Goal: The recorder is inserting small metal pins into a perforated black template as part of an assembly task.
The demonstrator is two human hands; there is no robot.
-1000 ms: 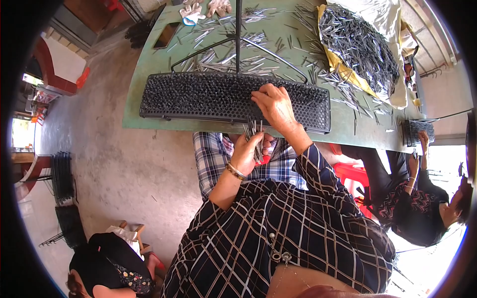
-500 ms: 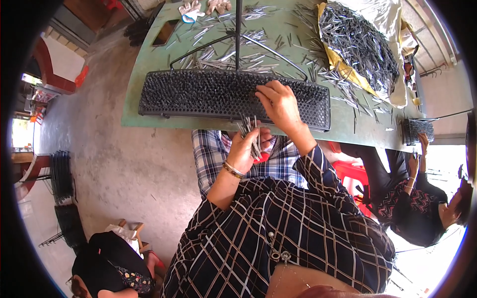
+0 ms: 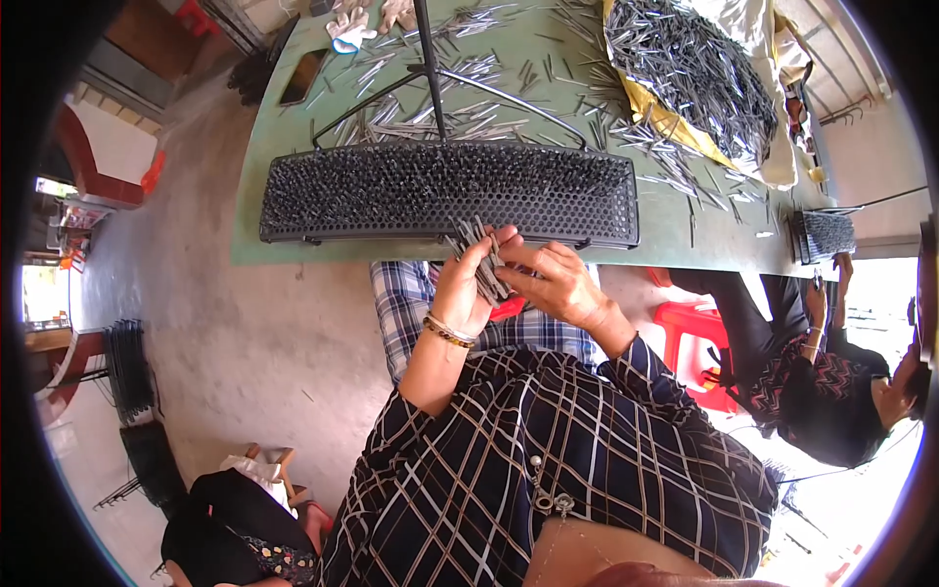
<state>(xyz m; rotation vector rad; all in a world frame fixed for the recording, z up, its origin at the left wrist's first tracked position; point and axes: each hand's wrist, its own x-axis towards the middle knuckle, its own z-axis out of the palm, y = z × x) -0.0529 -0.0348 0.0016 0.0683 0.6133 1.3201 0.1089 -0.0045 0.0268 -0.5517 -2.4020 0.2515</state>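
Note:
My left hand [image 3: 462, 291] is closed around a bundle of thin grey metal strips [image 3: 475, 245], their ends sticking up past the fingers. My right hand [image 3: 559, 282] has its fingertips pressed together at the bundle's side; which strips they pinch is partly hidden. Just beyond both hands, a long black perforated rack [image 3: 577, 230] lies along the table's near edge. Dark upright pieces [image 3: 342, 191] crowd its holes on the left and along the back, while open holes show at the front and right. A black rod frame [image 3: 433, 98] rises from behind it.
Loose strips lie scattered over the green table [image 3: 256, 166]. A yellow-edged sack [image 3: 675, 122] holds a large heap of strips at the back right. A phone [image 3: 304, 76] and gloves [image 3: 350, 29] lie far left. On the right, another person [image 3: 817, 391] works at a smaller rack [image 3: 824, 238].
My right hand has come back from the rack to the bundle in my left hand. The left hand keeps its hold. The view has shifted slightly.

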